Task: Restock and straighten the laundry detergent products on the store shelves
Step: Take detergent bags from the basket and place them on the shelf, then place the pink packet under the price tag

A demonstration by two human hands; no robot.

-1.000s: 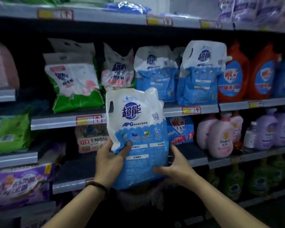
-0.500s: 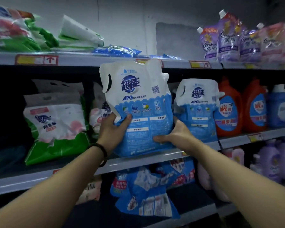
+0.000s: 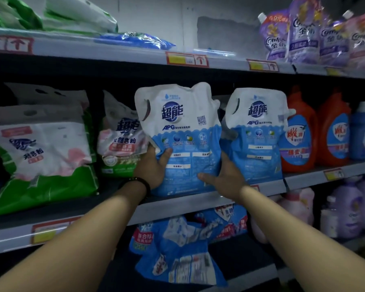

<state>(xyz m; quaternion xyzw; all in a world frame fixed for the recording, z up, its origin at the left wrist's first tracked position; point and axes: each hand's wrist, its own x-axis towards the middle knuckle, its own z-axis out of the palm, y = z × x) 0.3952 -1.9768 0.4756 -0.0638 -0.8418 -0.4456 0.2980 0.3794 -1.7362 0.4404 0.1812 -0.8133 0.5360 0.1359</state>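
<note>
Detergent pouch [image 3: 181,127] sits clamped between left hand [image 3: 154,168] and right hand [image 3: 227,179] fingers [image 3: 166,154], thumbs across its front, base at shelf [image 3: 177,207].

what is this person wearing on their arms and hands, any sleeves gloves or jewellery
No sleeves show: the left forearm and right forearm are bare. There are no gloves on the left hand or right hand, and no rings are visible. A dark bracelet circles the left wrist; the right wrist carries nothing.
</note>
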